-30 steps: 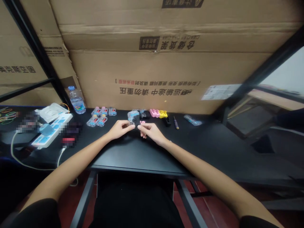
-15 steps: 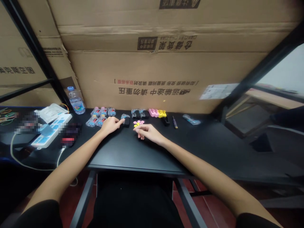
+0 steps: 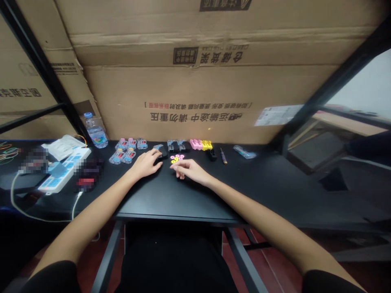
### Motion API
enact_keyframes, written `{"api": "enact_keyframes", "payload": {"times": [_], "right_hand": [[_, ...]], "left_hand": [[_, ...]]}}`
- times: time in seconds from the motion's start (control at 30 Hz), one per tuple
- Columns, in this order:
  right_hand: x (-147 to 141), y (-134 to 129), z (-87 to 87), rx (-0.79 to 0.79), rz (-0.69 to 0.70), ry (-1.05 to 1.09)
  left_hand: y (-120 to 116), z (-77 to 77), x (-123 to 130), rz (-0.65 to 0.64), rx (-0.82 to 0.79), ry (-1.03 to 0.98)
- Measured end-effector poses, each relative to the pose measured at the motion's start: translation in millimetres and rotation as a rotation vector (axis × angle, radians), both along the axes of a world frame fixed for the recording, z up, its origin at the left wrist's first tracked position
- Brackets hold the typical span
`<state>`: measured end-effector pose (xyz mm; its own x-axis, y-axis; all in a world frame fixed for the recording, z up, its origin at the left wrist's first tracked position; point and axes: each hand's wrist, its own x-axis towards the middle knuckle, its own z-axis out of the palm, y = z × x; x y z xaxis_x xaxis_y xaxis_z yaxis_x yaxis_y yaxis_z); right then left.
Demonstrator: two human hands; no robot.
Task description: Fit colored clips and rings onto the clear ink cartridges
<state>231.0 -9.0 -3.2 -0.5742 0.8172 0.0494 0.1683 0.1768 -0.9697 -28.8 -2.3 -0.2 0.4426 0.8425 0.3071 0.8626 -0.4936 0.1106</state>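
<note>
My left hand (image 3: 145,164) rests on the black desk, its fingertips on a small black block (image 3: 163,153). A transparent blue-tinted piece (image 3: 158,147) lies just behind that block. My right hand (image 3: 190,169) lies open with its fingertips close to a small cluster of pink and yellow rings (image 3: 177,158), not holding them. Several transparent cartridges with pink and red parts (image 3: 124,150) stand in a group left of my left hand. Black-and-transparent assemblies (image 3: 176,146) sit at the back, between my hands.
Pink (image 3: 196,144) and yellow (image 3: 207,145) comb-like parts, a black holder (image 3: 211,154), a small screwdriver (image 3: 224,156) and a transparent packet (image 3: 243,151) line the back edge. Further left are a power strip (image 3: 64,171) and water bottle (image 3: 95,132). Cardboard boxes (image 3: 195,93) stand behind.
Both hands have come apart and lowered to the desk, no longer holding the dark part and transparent piece together. The small rings now show on the desk, and the left hand sits on the black block.
</note>
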Motion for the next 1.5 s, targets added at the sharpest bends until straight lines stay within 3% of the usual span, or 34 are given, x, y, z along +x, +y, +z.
{"api": "enact_keyframes", "payload": {"times": [0.17,0.33,0.43,0.6,0.67,0.73,0.8,0.87,0.93,1.0,1.17,1.5], "right_hand": [[-0.4,1.9,-2.4,0.006,0.019,-0.013],[0.5,3.2,-3.3,0.011,0.026,-0.018],[1.3,1.8,-2.3,0.019,0.032,-0.022],[-0.1,1.8,-5.9,0.066,0.013,-0.059],[4.1,6.4,-4.2,0.215,-0.025,-0.132],[16.6,15.3,3.0,0.477,-0.122,-0.262],[38.4,27.6,14.3,0.712,-0.294,-0.430],[66.4,41.1,25.2,0.803,-0.532,-0.540],[94.0,53.2,31.4,0.814,-0.685,-0.638],[114.9,62.4,31.6,0.767,-0.755,-0.722],[127.5,72.2,20.5,0.644,-0.698,-0.855],[117.5,73.5,10.6,0.559,-0.590,-0.908]], "left_hand": [[9.1,-7.5,-5.5,0.050,-0.083,0.024],[19.6,-15.8,-4.4,-0.003,-0.149,-0.017],[25.7,-21.6,-6.1,-0.028,-0.134,-0.043],[34.1,-29.0,-24.2,0.109,-0.024,-0.039],[35.5,-30.2,-33.5,0.154,-0.028,-0.022],[35.1,-29.6,-40.0,0.171,-0.066,-0.005],[32.9,-26.6,-42.3,0.155,-0.084,0.020],[29.2,-20.7,-40.9,0.122,-0.067,0.051],[25.0,-12.6,-37.8,0.093,-0.039,0.070],[21.5,-4.1,-35.1,0.069,-0.016,0.068],[19.9,8.1,-35.9,0.012,-0.007,-0.038],[18.7,7.2,-39.3,0.054,0.018,0.009]]}}
